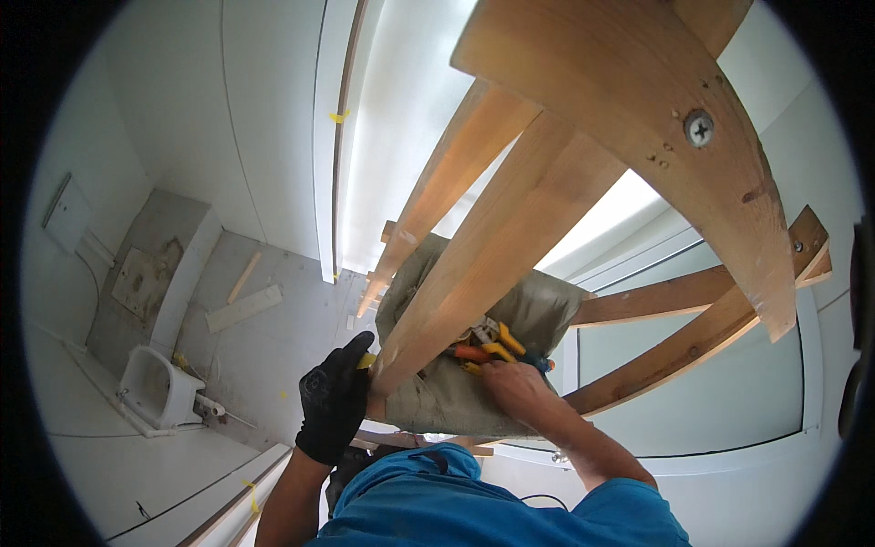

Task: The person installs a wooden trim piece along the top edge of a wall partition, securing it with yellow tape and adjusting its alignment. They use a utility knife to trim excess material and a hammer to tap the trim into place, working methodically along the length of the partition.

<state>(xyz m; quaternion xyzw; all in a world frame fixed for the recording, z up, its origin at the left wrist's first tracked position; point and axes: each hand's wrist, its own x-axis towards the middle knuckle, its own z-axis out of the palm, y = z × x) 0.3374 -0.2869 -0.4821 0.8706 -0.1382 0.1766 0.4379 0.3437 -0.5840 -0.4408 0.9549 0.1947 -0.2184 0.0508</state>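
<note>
Yellow-handled tools (510, 338) sit in a khaki cloth bag (547, 305), right hand (516, 383) among them, grip hidden.
Gloved left hand (333, 397) half-curls beside a wooden rail (447, 296), hold unclear; rummaging could spill tools.

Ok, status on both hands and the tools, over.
Gloved left hand at wooden beam. Bare right hand at yellow-handled tools on green cloth. Beam hides part of cloth.

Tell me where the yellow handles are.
In the head view, the yellow handles are slightly right of and below centre, at the right hand, with green cloth around them.
</note>
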